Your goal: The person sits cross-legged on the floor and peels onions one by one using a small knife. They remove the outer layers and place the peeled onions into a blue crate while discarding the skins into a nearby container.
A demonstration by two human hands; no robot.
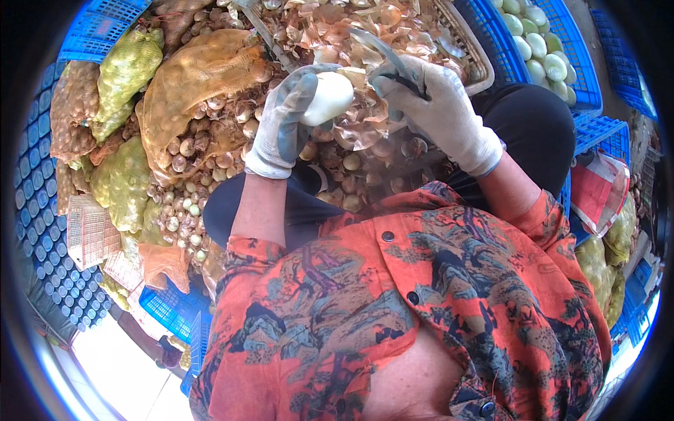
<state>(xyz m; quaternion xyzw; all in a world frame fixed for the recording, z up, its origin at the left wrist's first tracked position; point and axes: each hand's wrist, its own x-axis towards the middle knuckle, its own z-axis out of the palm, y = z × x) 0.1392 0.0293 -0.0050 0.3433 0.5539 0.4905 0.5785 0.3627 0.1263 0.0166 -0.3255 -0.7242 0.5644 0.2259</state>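
A peeled white onion [329, 99] is gripped in my left hand [281, 118], which wears a white glove with a grey-blue coated palm. My right hand [439, 108], gloved the same way, holds a knife [387, 51] by its dark handle, its blade pointing up and to the left. The blade is apart from the onion. Beneath and beyond both hands spreads a heap of loose papery onion skins [363, 121]. Unpeeled onions [350, 187] lie below the hands, close to my crossed legs.
A tan plastic basket [482, 79] borders the skins on the right. Beyond it, a blue crate [590, 84] holds peeled onions [538, 44]. Left are an orange mesh sack [197, 73], a yellow-green mesh sack [126, 73] and small onions [184, 216]. A red-and-white bag [600, 189] sits at right.
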